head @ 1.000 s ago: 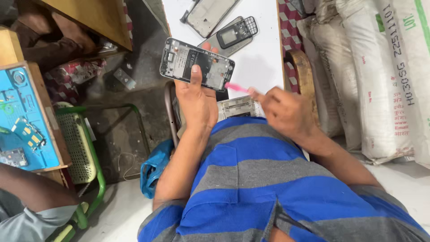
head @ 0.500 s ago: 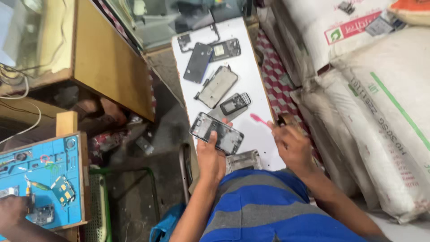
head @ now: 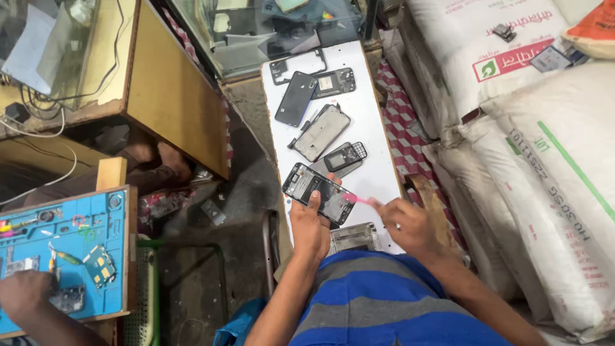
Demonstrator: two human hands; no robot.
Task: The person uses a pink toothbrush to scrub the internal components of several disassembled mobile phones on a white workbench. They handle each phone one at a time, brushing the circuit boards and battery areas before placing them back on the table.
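The left hand presses down on an opened phone body, its thumb laid flat across the near part of the frame while the other fingers curl round the near edge, so the grip is closed on the phone. That phone lies on the white board, its long axis running from upper left to lower right, so its far-right end points toward the right hand.

The right hand pinches a thin pink tool between thumb and forefinger, fingers narrow around it; the tool's tip touches or nearly touches the lower-right corner of the phone (I cannot tell which). So the tool reaches the phone from its right, roughly along the phone's long axis, and the 2 hands sit on either side of that corner, the left one on the phone itself.

Just below the phone, between the 2 wrists, lies a grey metal frame. Farther up the board lie a small keypad phone, a larger phone shell and a dark back cover.

At the left edge, well apart, another person's hand works on a blue mat.
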